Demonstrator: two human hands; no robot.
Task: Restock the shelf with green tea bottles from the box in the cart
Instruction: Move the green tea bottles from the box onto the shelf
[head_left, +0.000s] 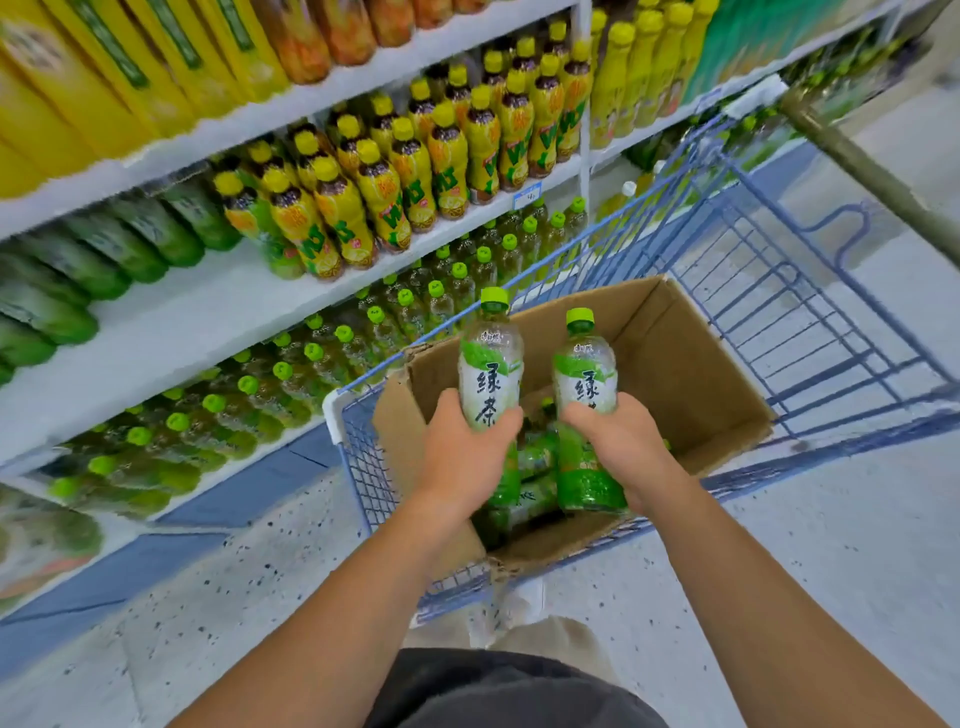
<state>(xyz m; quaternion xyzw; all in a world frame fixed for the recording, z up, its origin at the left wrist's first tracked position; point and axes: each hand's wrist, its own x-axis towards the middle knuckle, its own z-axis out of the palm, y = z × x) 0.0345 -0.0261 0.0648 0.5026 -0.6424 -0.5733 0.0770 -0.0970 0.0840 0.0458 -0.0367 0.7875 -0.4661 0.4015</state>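
Observation:
Each of my hands holds one green tea bottle upright above the open cardboard box in the blue wire cart. My left hand grips the left bottle around its lower half. My right hand grips the right bottle the same way. Both bottles have green caps and white-green labels. More green tea bottles lie inside the box below my hands. The shelf to the left carries rows of green-capped tea bottles on its lower level.
Yellow lemon tea bottles fill the level above, with dark green bottles to their left. Yellow cartons stand on the top level. The cart's rear section is bare wire. Speckled floor surrounds the cart.

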